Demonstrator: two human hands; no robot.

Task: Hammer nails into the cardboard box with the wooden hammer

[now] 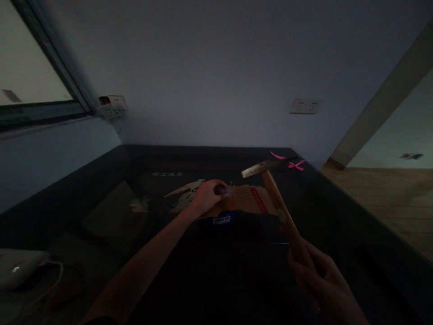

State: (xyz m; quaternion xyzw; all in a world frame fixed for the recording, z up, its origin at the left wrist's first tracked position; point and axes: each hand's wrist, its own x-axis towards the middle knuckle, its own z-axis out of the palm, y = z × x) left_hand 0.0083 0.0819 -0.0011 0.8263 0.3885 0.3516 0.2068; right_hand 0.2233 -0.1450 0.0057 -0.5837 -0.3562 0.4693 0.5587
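My right hand is wrapped round the wooden handle of a hammer, whose metal head is raised above the right end of a brown speckled piece with a red band. My left hand rests at that piece's left part, its thumb and forefinger curled together in a pinch. What lies between those fingertips is too dark and small to make out. Just in front of the brown piece, a blue item with a white label shows below my left hand.
The dark glossy table meets the wall at the back. Pink pieces lie near its back right corner. A white device with a lit spot and a cable is at the left front. Wall sockets sit above the table.
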